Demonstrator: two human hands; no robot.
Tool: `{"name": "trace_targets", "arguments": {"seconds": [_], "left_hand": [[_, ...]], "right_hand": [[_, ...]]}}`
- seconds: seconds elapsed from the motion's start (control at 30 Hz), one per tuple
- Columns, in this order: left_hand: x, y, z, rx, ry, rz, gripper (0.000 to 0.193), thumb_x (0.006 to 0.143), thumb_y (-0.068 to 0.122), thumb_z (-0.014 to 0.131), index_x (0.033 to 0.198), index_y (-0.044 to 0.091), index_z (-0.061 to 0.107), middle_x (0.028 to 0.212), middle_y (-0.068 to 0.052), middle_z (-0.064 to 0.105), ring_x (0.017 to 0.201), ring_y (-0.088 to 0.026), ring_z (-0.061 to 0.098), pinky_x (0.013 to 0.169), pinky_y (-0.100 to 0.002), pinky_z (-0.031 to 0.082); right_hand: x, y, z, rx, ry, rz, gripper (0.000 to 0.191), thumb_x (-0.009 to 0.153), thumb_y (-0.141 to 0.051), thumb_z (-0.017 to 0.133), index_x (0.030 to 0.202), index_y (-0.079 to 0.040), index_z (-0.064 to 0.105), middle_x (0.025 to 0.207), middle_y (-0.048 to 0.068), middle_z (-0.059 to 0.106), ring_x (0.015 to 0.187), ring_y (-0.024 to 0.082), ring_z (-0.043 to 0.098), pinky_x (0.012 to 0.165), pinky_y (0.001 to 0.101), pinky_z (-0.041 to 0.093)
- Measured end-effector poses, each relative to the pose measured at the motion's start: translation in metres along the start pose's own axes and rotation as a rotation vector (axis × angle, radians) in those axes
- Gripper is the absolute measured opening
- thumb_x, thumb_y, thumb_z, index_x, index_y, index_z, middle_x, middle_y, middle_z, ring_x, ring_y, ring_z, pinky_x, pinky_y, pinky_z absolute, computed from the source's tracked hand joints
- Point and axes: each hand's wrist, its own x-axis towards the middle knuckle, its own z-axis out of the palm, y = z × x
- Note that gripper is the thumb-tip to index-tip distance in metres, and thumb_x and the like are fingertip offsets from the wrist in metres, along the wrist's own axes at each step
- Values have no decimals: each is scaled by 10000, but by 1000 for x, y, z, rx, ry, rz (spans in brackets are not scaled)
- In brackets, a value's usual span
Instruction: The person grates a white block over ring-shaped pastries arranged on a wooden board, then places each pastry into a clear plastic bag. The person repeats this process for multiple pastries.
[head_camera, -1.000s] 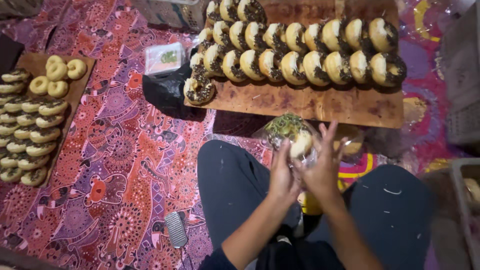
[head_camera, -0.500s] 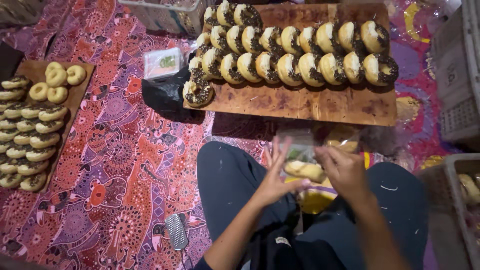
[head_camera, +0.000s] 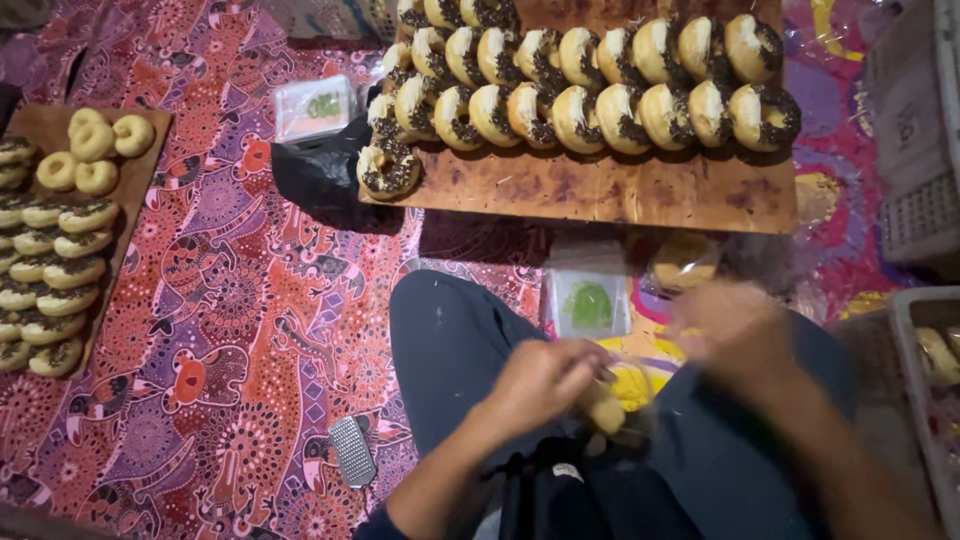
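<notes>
My left hand (head_camera: 540, 385) rests low over my lap, fingers curled on a pale doughnut in a thin clear wrapper (head_camera: 608, 410). My right hand (head_camera: 735, 335) is blurred by motion to the right of it, above my dark trouser leg; whether it holds anything cannot be made out. Just beyond my knees lies a stack of clear plastic bags with a green mark (head_camera: 588, 303). Further off, a wooden board (head_camera: 640, 190) carries rows of doughnuts with dark sprinkles (head_camera: 600, 105).
A second wooden board (head_camera: 40, 125) at the left holds several plain and sprinkled doughnuts. A black plastic bag (head_camera: 320, 175) and a clear pack (head_camera: 315, 105) lie beside the big board. A small metal grater (head_camera: 352, 450) lies on the patterned mat. Crates (head_camera: 915, 330) stand at the right.
Both hands came down from in front of the board towards my lap, bringing the doughnut with them. The hands then parted, the right one swinging out to the right.
</notes>
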Motion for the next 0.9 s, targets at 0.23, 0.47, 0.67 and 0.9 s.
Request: {"name": "trace_targets", "arguments": {"seconds": [0.23, 0.47, 0.67, 0.9], "left_hand": [[4, 12, 0, 102, -95, -57, 219, 994, 177, 594, 1045, 17, 735, 886, -179, 725, 782, -323, 748, 686, -390, 575], [-16, 28, -28, -28, -30, -37, 233, 1007, 189, 547, 1112, 57, 709, 919, -145, 763, 839, -288, 782, 741, -388, 611], [-17, 19, -19, 126, -53, -59, 257, 981, 209, 581, 1117, 59, 739, 885, -196, 728, 770, -358, 726, 685, -427, 581], [-27, 13, -10, 129, -116, -44, 214, 998, 207, 574, 1051, 75, 734, 866, -139, 752, 779, -320, 745, 715, -408, 592]], "right_hand": [[-12, -43, -1, 148, 11, -104, 280, 779, -155, 744, 1009, 5, 732, 876, 98, 686, 820, 274, 680, 713, 386, 541], [-14, -4, 16, 181, -103, 462, 96, 837, -157, 762, 883, -82, 726, 873, 90, 710, 816, 256, 695, 731, 397, 544], [-22, -43, 21, 374, 13, 48, 340, 749, -163, 770, 1050, -12, 727, 836, 103, 671, 730, 282, 671, 640, 402, 538], [-38, -14, 55, 271, -95, 67, 164, 737, -156, 806, 818, -87, 681, 729, 86, 636, 652, 290, 660, 591, 416, 522]]}}
